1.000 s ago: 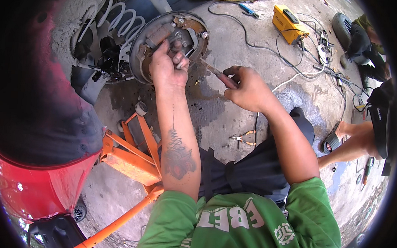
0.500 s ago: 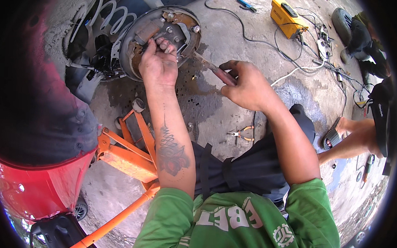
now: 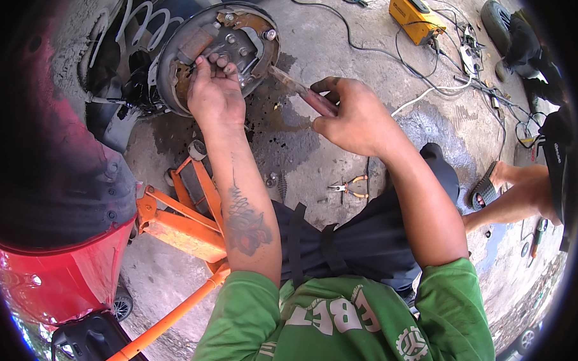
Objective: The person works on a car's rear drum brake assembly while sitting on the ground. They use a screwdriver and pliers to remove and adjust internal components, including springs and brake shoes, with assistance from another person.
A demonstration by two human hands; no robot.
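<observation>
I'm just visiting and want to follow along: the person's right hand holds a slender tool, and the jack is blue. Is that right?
Not quite: the jack is orange, not blue, as the head view shows. The rest is right: the person's right hand does hold a slender tool.

Left fingers (image 3: pixel 222 62) curl above an upturned palm, seemingly loosely; right fingers (image 3: pixel 330 84) clench.

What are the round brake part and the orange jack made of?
The round brake part looks like metal: mostly dull grey, with brown, rusty-looking patches. The orange jack is probably painted metal, since it has solid, straight bars and a slightly shiny orange coat.
</observation>
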